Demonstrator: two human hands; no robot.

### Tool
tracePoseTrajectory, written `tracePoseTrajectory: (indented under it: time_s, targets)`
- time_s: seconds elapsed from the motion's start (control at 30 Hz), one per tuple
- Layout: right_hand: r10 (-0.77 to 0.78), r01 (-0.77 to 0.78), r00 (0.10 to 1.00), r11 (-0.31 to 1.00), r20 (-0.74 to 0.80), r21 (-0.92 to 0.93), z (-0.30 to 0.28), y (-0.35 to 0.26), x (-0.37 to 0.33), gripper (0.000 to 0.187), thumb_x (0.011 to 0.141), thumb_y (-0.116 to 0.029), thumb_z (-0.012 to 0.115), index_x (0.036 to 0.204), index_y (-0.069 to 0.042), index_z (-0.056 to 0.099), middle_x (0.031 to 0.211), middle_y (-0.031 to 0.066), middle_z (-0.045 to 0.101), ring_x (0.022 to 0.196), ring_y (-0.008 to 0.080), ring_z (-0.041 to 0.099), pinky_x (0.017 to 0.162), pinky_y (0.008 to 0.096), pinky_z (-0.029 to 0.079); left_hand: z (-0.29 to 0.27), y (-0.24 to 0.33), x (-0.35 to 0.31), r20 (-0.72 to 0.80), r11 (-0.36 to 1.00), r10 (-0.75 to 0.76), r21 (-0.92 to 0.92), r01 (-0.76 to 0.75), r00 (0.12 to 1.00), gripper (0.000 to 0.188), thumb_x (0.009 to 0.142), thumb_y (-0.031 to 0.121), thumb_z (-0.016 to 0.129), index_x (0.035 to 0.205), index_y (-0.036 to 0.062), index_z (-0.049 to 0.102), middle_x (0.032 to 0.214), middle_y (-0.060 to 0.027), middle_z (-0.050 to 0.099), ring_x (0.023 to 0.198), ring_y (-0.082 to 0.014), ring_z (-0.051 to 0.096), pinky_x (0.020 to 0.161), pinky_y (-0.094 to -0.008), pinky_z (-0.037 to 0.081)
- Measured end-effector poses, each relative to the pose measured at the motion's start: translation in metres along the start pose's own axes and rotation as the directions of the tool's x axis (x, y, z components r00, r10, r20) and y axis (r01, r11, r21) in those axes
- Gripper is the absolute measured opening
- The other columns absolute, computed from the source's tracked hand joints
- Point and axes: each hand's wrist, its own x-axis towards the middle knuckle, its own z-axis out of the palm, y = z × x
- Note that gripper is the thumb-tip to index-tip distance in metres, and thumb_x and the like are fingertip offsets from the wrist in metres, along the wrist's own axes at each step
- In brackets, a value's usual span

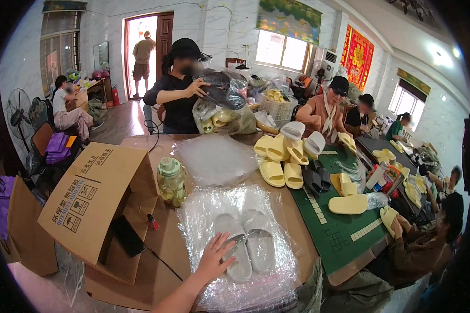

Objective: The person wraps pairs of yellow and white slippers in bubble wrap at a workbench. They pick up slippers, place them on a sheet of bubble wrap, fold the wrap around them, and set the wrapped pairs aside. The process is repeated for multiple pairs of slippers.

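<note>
On a stack of clear plastic bags (201, 206) lies a pair of light grey slide slippers (259, 245), side by side with the toes toward me. Clear film glints around and over them; whether they are inside a bag I cannot tell. My left hand (214, 256) comes from the lower edge and rests palm down by the left slipper, fingers spread and touching its side. Nothing is gripped in it. My right hand is out of the picture.
Left of the stack stand an open cardboard box (83, 193), a phone (126, 236) and a glass jar (171, 182). Beyond lies a pile of clear film (214, 159). Yellow slippers (272, 172) and a green mat (324, 229) are at right. Across the table, a person (177, 99) holds a bagged dark bundle.
</note>
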Motion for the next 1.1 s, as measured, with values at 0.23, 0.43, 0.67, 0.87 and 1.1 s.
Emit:
tracePoseTrajectory:
  time_s: [0.23,0.43,0.67,0.87,1.1]
  targets:
    - [0.156,-0.155,0.988,0.96,-0.018,-0.235,0.007,0.042,0.025,0.013,0.094,-0.014,0.066,0.094,-0.005,0.074,0.082,0.0077,0.073,0.07,0.026,0.067,0.099,0.0383,0.053,-0.001,-0.001,0.001,-0.008,1.0,0.0,-0.002,0.0,1.0,0.051,0.092,0.03,0.072,0.138,0.0153,0.06,0.161,-0.009,0.038,0.147,-0.0384,0.034,0.118,-0.0503,0.033]
    - [0.239,-0.224,0.971,0.925,0.011,-0.306,0.009,0.061,0.028,0.013,0.093,-0.015,0.066,0.095,-0.005,0.074,0.083,0.008,0.073,0.072,0.0265,0.067,0.098,0.0386,0.053,-0.001,-0.002,0.0,-0.006,1.0,-0.003,-0.011,0.003,1.0,0.05,0.092,0.03,0.072,0.139,0.0156,0.06,0.16,-0.0098,0.04,0.147,-0.0385,0.034,0.117,-0.05,0.034]
    - [0.288,-0.252,0.956,0.9,0.049,-0.356,0.005,0.075,0.03,0.014,0.093,-0.017,0.067,0.096,-0.006,0.074,0.084,0.0083,0.073,0.074,0.0272,0.068,0.097,0.0391,0.053,-0.001,0.001,0.001,0.011,1.0,-0.024,-0.016,0.024,1.0,0.053,0.089,0.026,0.074,0.139,0.0138,0.06,0.16,-0.0104,0.04,0.147,-0.0394,0.034,0.118,-0.0491,0.033]
    - [0.325,-0.271,0.942,0.884,0.086,-0.381,0.004,0.084,0.029,0.014,0.092,-0.018,0.067,0.096,-0.006,0.075,0.085,0.0086,0.073,0.075,0.0278,0.068,0.097,0.0394,0.053,-0.004,0.002,0.001,0.0,1.0,-0.019,-0.01,0.019,1.0,0.052,0.089,0.025,0.074,0.138,0.0133,0.06,0.16,-0.0103,0.04,0.148,-0.0393,0.033,0.118,-0.0492,0.033]
    - [0.359,-0.284,0.926,0.866,0.117,-0.412,-0.001,0.094,0.026,0.015,0.092,-0.019,0.068,0.097,-0.007,0.075,0.086,0.0089,0.073,0.077,0.0285,0.068,0.096,0.0399,0.053,0.0,0.0,0.001,0.0,1.0,-0.006,-0.029,0.006,1.0,0.053,0.09,0.026,0.073,0.14,0.0149,0.059,0.16,-0.0102,0.04,0.148,-0.0378,0.034,0.118,-0.0491,0.033]
